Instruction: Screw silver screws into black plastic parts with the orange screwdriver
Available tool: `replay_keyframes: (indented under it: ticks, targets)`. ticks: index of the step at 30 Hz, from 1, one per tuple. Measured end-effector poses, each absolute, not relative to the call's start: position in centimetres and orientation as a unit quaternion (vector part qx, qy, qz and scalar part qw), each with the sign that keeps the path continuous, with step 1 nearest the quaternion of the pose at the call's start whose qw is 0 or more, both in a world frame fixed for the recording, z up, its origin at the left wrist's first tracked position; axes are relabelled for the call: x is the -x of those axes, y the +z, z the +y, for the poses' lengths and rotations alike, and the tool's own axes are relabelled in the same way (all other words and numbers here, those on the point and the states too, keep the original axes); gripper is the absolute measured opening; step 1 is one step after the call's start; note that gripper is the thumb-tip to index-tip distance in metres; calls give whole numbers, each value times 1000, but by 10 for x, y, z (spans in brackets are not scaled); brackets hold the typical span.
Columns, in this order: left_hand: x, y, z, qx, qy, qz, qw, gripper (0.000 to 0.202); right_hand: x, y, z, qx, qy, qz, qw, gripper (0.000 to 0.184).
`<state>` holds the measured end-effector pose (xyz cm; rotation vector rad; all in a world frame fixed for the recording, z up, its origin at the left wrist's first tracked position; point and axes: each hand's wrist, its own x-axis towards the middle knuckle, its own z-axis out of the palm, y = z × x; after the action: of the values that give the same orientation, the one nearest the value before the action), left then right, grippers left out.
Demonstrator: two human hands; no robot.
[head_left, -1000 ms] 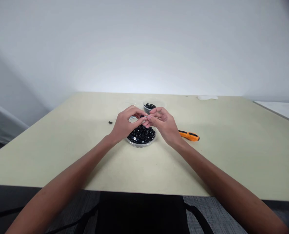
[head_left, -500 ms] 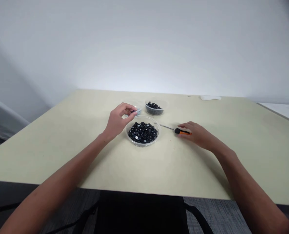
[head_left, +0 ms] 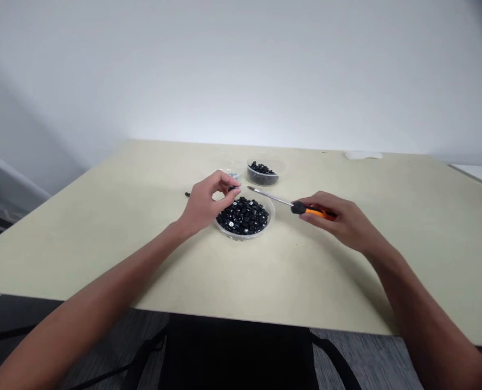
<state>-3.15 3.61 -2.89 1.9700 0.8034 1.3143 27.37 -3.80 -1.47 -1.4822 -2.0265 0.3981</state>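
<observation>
My left hand (head_left: 205, 205) hovers by the near bowl's left rim, its fingertips pinching a small black round part (head_left: 234, 189). My right hand (head_left: 340, 218) is shut on a screwdriver (head_left: 309, 210) with an orange and black handle. Its thin metal shaft points left, and its tip ends above and behind the bowl. The clear round plastic bowl (head_left: 244, 234) is heaped with black round parts (head_left: 243, 215). Behind my left fingers, a small clear container (head_left: 232, 176) holds silvery screws, partly hidden.
A smaller clear tub (head_left: 262, 175) of black parts stands at the back. One loose black part (head_left: 187, 194) lies left of my left hand. The pale table (head_left: 102, 254) has a white object (head_left: 363, 155) at its far edge.
My right hand has lifted the screwdriver off the table, and its shaft now slants over the bowl. My left hand has moved from the screw container towards the near bowl, holding a black part.
</observation>
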Motion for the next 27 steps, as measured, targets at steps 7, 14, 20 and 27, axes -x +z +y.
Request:
replay_keyframes:
  ticks: [7, 14, 20, 27]
  targets:
    - [30, -30, 34, -749, 496, 292, 328, 10, -262, -26, -34, 540, 141, -773, 302, 26]
    - [31, -30, 34, -756, 493, 288, 320, 9, -263, -28, -32, 530, 155, -779, 297, 28]
    - [31, -32, 36, -757, 493, 289, 316, 9, -264, -28, -32, 530, 156, -779, 297, 27]
    - [31, -31, 35, -759, 487, 297, 316, 9, -265, -28, -32, 527, 168, -779, 297, 25]
